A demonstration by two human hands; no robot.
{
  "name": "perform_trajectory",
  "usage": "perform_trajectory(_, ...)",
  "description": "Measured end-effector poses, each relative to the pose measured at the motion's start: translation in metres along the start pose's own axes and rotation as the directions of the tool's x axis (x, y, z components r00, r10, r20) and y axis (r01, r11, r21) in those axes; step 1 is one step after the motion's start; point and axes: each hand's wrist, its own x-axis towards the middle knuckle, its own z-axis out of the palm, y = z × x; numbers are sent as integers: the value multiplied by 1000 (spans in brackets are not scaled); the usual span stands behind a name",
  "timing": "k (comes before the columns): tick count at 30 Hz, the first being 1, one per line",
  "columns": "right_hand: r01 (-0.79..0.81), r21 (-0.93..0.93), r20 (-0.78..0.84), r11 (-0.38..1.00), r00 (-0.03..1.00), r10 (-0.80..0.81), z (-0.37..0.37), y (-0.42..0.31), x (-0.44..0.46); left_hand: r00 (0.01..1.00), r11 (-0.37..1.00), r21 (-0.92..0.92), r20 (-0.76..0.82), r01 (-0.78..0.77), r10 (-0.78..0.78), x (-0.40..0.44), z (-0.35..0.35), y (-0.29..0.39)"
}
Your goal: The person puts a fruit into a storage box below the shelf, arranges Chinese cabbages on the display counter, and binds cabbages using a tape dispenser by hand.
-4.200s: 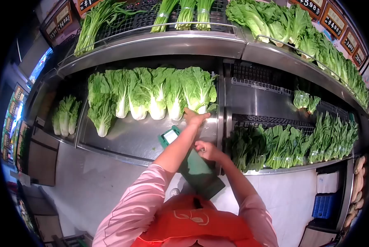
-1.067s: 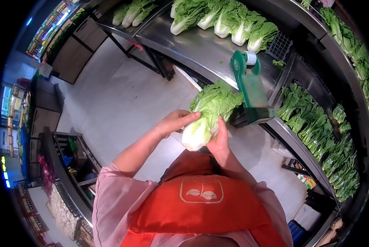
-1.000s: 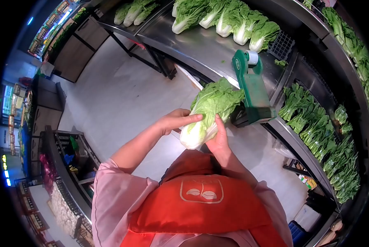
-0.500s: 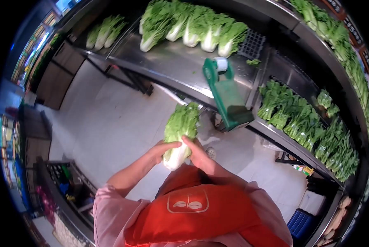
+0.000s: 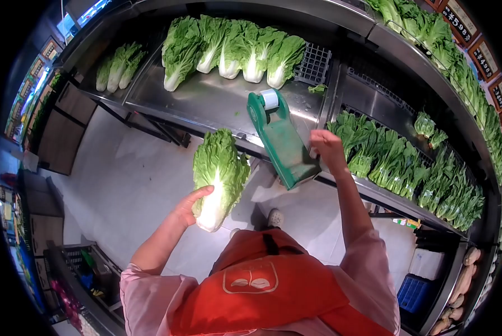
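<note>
On the price signs [image 5: 458, 23] at the upper right we read 5.98 and, on the next, 4.98; the smaller lettering is too blurred for us. The red apron [image 5: 251, 313] bears a pale leaf emblem in a rounded frame, and the green tape dispenser [image 5: 286, 140] has a round mark we cannot make out. One cabbage [image 5: 216, 179] is in our left hand [image 5: 188, 208], above the floor [image 5: 122, 168], thumb across its white stalk. Our right hand [image 5: 327, 148] is near the dispenser's lower end, fingers curled in; we cannot tell whether it holds anything. We count at least five other cabbages [image 5: 254, 59] in a row on the steel shelf [image 5: 175, 103], and three smaller heads [image 5: 116, 70] to their left. The dispenser carries one white roll [image 5: 270, 99] and juts over the shelf's front edge. The leafy greens [image 5: 396, 159] overlap too much to count. One blue crate [image 5: 414, 293] sits low at the right.
</note>
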Motion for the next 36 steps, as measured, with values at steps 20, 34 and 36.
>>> perform_trajectory(20,28,127,329,991,942,-69,-16,90,108,979,984,-1,106,-177,177,-2,97,49)
perform_trajectory(34,-282,173,316,944,923,217,-40,-4,20,943,965,184,309,-190,127,44,170,95)
perform_trajectory(36,-256,255,263,932,946,188,-37,-15,2,929,959,232,365,-160,66,51,183,102)
